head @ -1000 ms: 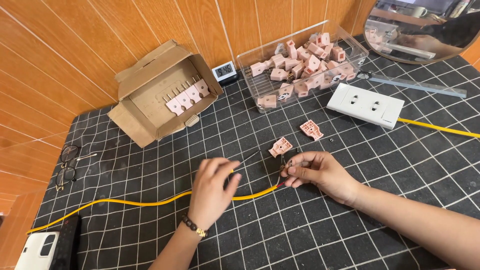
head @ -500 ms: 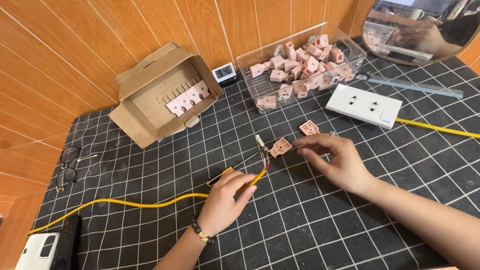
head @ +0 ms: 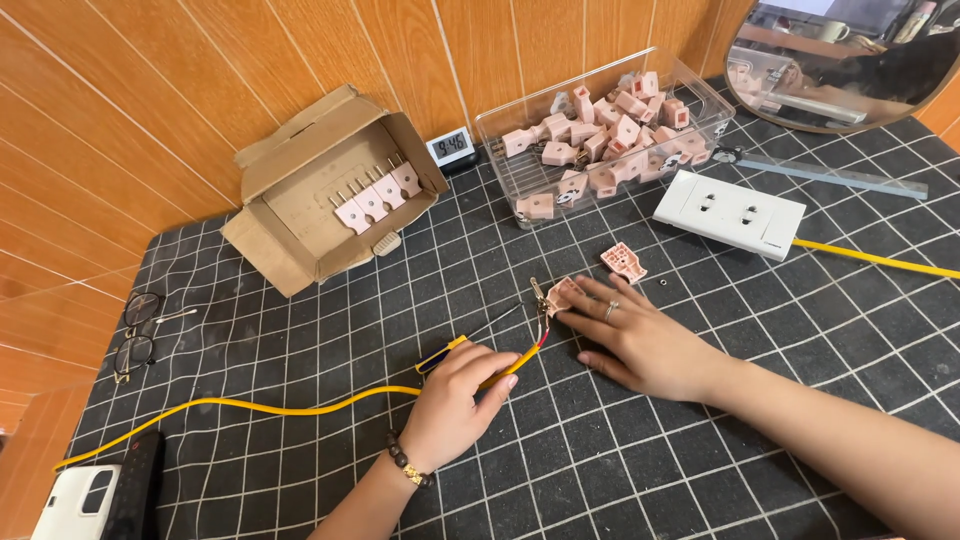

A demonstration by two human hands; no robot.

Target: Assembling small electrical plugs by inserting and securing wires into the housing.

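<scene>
My left hand [head: 455, 400] grips a yellow-handled screwdriver [head: 470, 340] and rests on the yellow cable [head: 290, 408]; the thin shaft points up right toward a pink plug half [head: 558, 295]. The cable's stripped end with metal prongs meets that plug half. My right hand [head: 640, 340] lies flat on the mat, its fingertips pressing the pink plug half down. A second pink plug half [head: 624, 262] lies just beyond my right hand, with a small screw [head: 666, 284] beside it.
A clear bin [head: 530, 125] of several pink plugs and an open cardboard box [head: 300, 215] with finished plugs stand at the back. A white power strip [head: 730, 213], small clock [head: 450, 145], ruler [head: 850, 178], mirror [head: 850, 60], glasses [head: 135, 335] and phone [head: 95, 495] lie around.
My right hand has come down from a raised pinch onto the plug half. My left hand has shifted slightly, the screwdriver tip now lying closer to the plug.
</scene>
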